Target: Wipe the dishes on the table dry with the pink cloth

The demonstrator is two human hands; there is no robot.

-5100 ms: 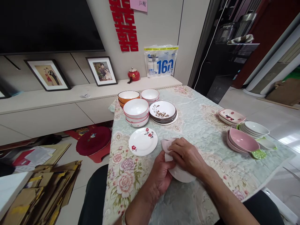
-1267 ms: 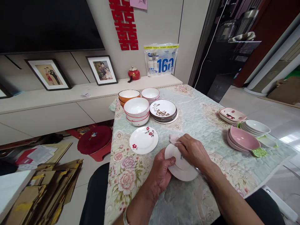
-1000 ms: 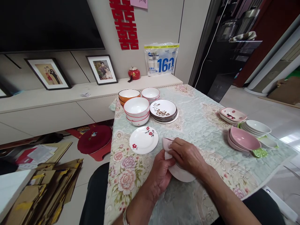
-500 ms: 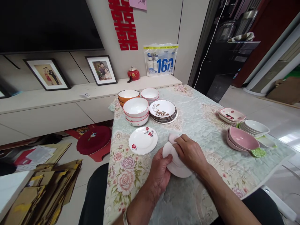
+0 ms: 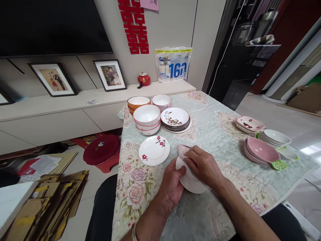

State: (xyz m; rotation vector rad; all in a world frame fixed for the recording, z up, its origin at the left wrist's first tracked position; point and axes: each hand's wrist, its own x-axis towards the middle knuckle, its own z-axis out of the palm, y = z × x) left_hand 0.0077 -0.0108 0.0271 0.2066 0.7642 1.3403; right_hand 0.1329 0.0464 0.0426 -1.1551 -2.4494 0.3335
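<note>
My left hand [image 5: 174,179] grips the left edge of a small white plate [image 5: 193,183], its thumb on the face turned towards me. A pale pink cloth [image 5: 182,150] is bunched under the fingers of my right hand [image 5: 204,164], pressed against the plate's upper edge. The plate is tilted above the near part of the table. Just beyond it lies a white plate with red flowers [image 5: 154,151]. Behind that stand white bowls with pink rims [image 5: 146,117] and a stack of brown-flowered plates [image 5: 175,117].
Orange bowls [image 5: 138,102] stand at the table's back left. Pink leaf-handled bowls [image 5: 262,149], small white bowls [image 5: 277,136] and an oblong pink dish [image 5: 250,124] sit at the right. A flowered cloth covers the table [image 5: 136,194]. A red stool [image 5: 101,150] stands at left.
My right hand and the cloth have shifted slightly on the plate, the cloth now standing up more at its edge. The plate has moved a little right and down in view.
</note>
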